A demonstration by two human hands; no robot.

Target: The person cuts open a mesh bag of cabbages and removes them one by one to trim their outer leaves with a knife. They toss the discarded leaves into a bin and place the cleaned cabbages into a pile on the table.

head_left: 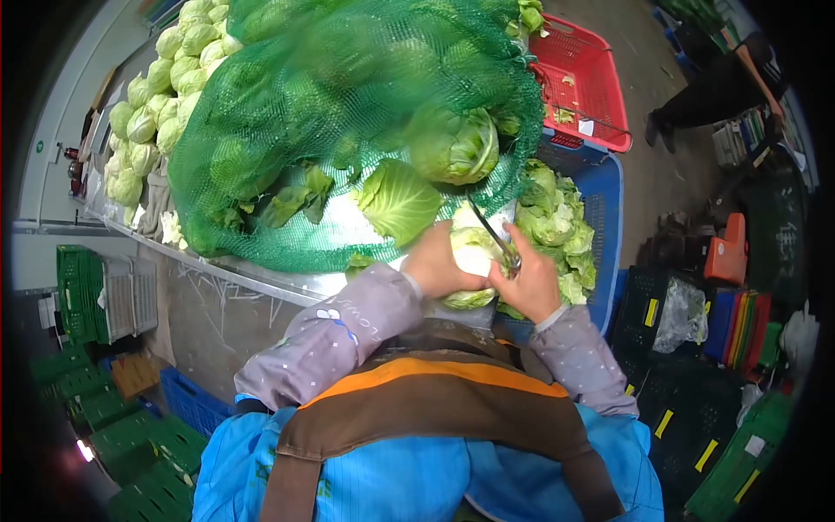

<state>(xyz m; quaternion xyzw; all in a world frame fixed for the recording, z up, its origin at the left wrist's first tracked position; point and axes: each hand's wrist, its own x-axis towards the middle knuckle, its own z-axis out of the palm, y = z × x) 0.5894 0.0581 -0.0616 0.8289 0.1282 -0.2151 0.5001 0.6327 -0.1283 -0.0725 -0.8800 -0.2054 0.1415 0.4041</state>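
Note:
At the table's front edge, my left hand (439, 263) grips a pale trimmed cabbage (470, 298) from its left side. My right hand (531, 278) is closed round the handle of a knife (490, 228), its dark, thin blade slanting up and left over the cabbage; the right thumb lies close to the cabbage's white part. Just beyond the left hand, a loose green cabbage leaf (397, 202) lies on the mesh. Behind it, a leafy whole cabbage (457, 146) sits at the mouth of a green mesh bag (287, 122) holding several more cabbages.
A blue crate (614, 204) of cabbage leaves (557, 213) stands at the right, with a red crate (604, 74) beyond it. Pale cabbages (178, 74) are piled at the far left. Green crates (78, 296) flank the lower left. Another person (718, 91) is at the upper right.

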